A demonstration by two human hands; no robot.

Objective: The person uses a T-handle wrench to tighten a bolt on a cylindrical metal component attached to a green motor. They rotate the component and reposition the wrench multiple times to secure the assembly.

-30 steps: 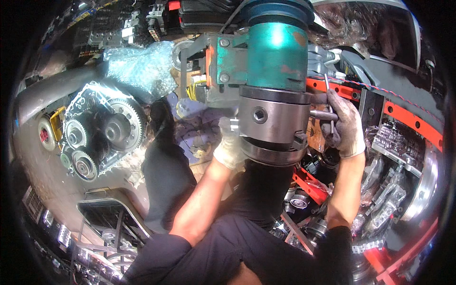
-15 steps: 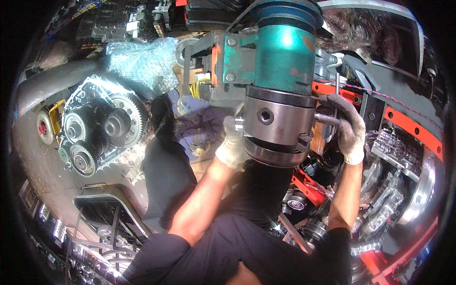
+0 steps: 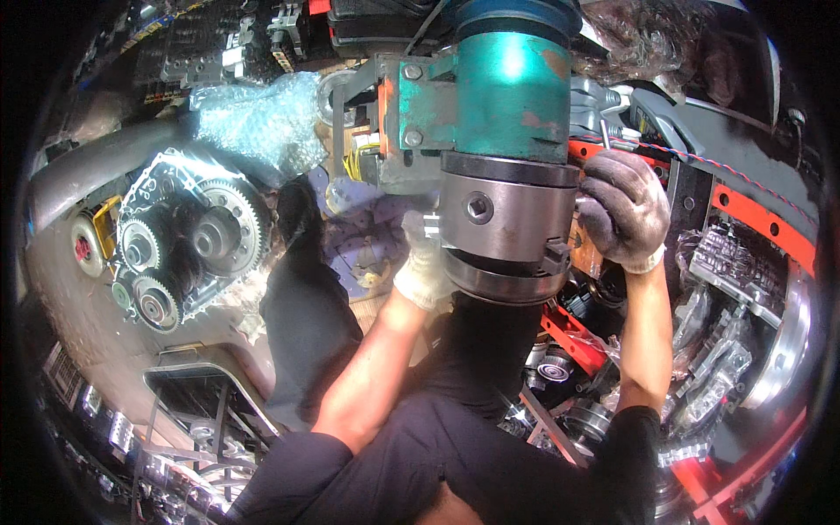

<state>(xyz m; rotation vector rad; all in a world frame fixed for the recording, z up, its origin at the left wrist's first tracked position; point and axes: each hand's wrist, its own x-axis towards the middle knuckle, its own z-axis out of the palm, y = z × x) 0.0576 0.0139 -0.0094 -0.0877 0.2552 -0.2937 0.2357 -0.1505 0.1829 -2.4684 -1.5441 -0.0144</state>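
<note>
A grey steel lathe chuck [image 3: 529,206] hangs in front of me below a green cylindrical housing [image 3: 512,96]. It has a square-holed socket in its side and jaws near its lower end. My left hand [image 3: 423,262], in a pale work glove, grips the chuck's left side; its thumb shows, while the other fingers are mostly hidden behind the steel. On the right side, my right hand [image 3: 625,206], in a soiled glove, is closed around the handle of a T-handled chuck key [image 3: 605,133]. Only the tip of the crossbar sticks out above the fingers.
An opened gearbox [image 3: 188,236] with several gears stands on the floor at left. Bubble wrap [image 3: 258,122] lies behind it. A black-framed tray [image 3: 206,372] is at lower left. Red perforated rails [image 3: 761,223] and metal parts crowd the right. A belt pulley [image 3: 516,13] tops the housing.
My right hand has turned and closed its fingers over the chuck key's crossbar, where before they were looser around it. The crossbar now tilts left at its top. My left hand stays on the chuck.
</note>
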